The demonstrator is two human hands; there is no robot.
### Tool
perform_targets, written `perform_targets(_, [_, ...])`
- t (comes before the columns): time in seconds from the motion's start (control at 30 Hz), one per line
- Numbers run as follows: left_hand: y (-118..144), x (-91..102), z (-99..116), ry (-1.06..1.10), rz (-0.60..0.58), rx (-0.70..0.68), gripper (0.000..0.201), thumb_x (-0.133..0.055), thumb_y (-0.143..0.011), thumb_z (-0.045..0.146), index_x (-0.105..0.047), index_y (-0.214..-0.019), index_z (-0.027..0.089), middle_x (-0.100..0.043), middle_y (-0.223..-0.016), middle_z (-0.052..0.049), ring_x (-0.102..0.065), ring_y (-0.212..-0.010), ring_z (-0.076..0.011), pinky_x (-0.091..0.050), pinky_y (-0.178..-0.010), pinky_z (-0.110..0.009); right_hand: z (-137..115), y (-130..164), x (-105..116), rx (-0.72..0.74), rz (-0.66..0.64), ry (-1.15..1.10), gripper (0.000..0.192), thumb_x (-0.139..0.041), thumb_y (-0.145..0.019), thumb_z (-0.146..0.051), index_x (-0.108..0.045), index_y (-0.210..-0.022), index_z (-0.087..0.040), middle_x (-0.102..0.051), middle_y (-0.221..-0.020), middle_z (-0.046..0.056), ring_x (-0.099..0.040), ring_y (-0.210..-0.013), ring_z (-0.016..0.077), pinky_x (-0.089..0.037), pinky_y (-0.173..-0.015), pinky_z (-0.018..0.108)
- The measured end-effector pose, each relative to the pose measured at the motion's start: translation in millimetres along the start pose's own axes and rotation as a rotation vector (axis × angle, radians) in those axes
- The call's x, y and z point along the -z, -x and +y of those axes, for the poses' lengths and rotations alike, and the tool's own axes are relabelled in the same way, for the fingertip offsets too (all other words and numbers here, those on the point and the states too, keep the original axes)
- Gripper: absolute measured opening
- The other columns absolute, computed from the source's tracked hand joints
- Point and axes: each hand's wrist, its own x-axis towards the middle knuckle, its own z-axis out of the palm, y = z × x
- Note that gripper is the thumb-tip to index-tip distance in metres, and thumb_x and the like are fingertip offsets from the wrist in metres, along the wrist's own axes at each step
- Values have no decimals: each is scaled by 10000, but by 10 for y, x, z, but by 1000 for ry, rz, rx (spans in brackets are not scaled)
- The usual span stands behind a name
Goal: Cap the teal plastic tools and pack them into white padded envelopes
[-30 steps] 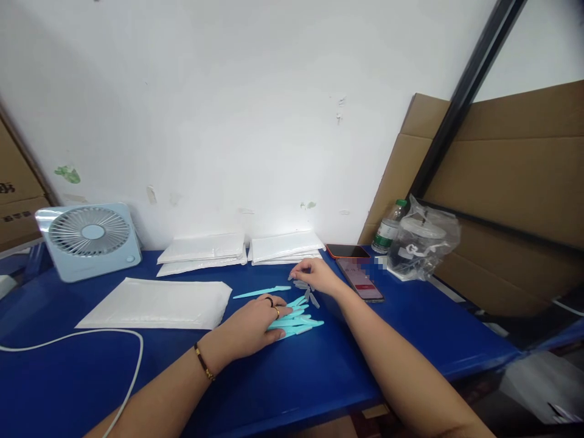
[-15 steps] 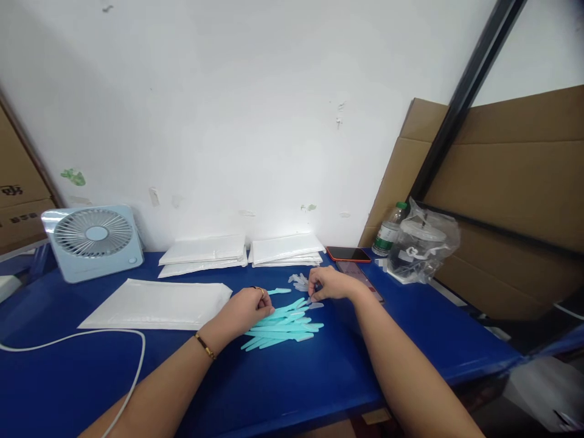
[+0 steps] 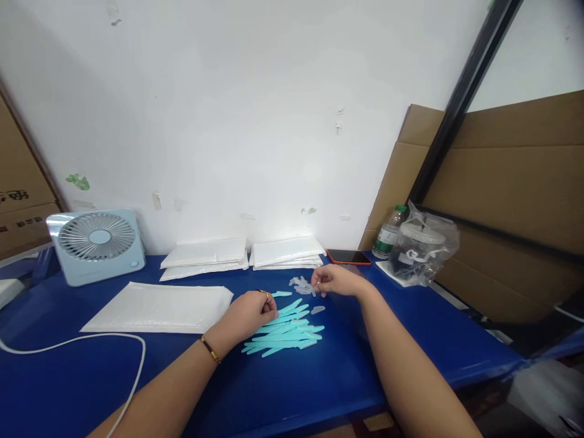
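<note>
1. The left hand [image 3: 253, 313] is held half curled, thumb and fingertips brought close together at the upper left edge of the turquoise sticks [image 3: 292, 333]; whether one is gripped cannot be told.
2. The right hand [image 3: 335, 281] is nearly closed, its fingertips drawn in just beside the clear pieces [image 3: 301, 285]; whether a piece is pinched cannot be made out.
3. The turquoise sticks are spread in overlapping layers on the blue table [image 3: 337, 374], just right of the left hand. A lone stick [image 3: 283, 294] is placed just beyond that hand's fingertips.
4. Several sticks could be dragged along together, being crossed over one another.
5. A single clear piece [image 3: 318, 309], set apart on the near side of the right fingertips, could be overlooked or brushed away, being small and pale.
6. The white cable [image 3: 139, 362], seen crossing the left forearm [image 3: 168, 383], could be snagged by an arm movement.
7. Dark characters are printed on the cardboard box [image 3: 27, 210], well left of the left hand, but are too blurred to be read.
8. On the bottle [image 3: 387, 235], beyond the right hand, no brand can be read from the green-and-white label [image 3: 385, 242].
</note>
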Motion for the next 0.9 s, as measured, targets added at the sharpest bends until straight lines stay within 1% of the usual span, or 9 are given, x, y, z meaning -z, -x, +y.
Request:
perform_targets(0.1, [-1, 10, -8, -35, 42, 20, 253, -446, -793, 377, -614, -712, 206, -647, -710, -23, -557, -650, -159, -337, -568, -249, -76, -14, -43, 37, 20, -159, 219, -644, -696, -306, -643, -830, -133, -655, -668, 29, -616, -593, 147, -485, -600, 269])
perform_targets(0.2, [-8, 36, -22, -35, 74, 57, 285, -411, -818, 400, -603, -742, 205, -638, -725, -21, -547, -654, -156, -326, -557, -245, -169, -30, -107, 84, 41, -255, 249, -678, -676, -323, -661, -820, -121, -663, -661, 38, -621, -629, 150, -493, -633, 273])
perform_targets(0.33, [-20, 66, -50, 19, 89, 69, 307, -391, -827, 424, -585, -756, 197, -593, -677, -1, -514, -623, -141, -313, -539, -237, -250, -47, -180, 100, 77, -313, 299, -719, -643, -354, -660, -814, -117, -683, -694, 58, -629, -620, 153, -491, -588, 261])
perform_targets(0.43, [-26, 75, -66, 70, 84, 70, 318, -392, -822, 436, -580, -753, 190, -554, -635, 13, -485, -585, -129, -305, -525, -232, -264, -58, -194, 93, 107, -305, 323, -702, -665, -395, -661, -816, -112, -678, -652, 59, -642, -608, 163, -480, -545, 246])
perform_targets(0.57, [-38, 86, -74, 109, 88, 83, 330, -407, -808, 450, -594, -760, 183, -531, -608, 17, -465, -565, -125, -293, -508, -230, -252, -88, -187, 72, 188, -312, 341, -676, -688, -442, -642, -763, -110, -653, -588, 42, -643, -544, 157, -411, -456, 204])
perform_targets(0.67, [-49, 97, -76, 138, 103, 94, 336, -411, -803, 461, -593, -770, 181, -537, -608, 18, -464, -560, -126, -299, -507, -228, -258, -123, -220, 58, 240, -400, 359, -673, -679, -469, -594, -731, -123, -642, -597, 25, -652, -528, 160, -380, -424, 188])
perform_targets(0.77, [-54, 107, -72, 156, 123, 89, 327, -412, -805, 456, -581, -761, 180, -542, -609, 19, -466, -559, -123, -307, -513, -224, -288, -159, -304, 58, 238, -503, 368, -681, -669, -474, -556, -736, -134, -644, -605, 17, -647, -510, 154, -399, -434, 192])
perform_targets(0.9, [-57, 118, -64, 157, 140, 60, 305, -412, -813, 436, -568, -747, 182, -533, -602, 23, -464, -562, -118, -311, -514, -218, -313, -200, -415, 65, 193, -565, 348, -682, -685, -447, -552, -749, -132, -655, -617, 22, -651, -517, 151, -396, -448, 187])
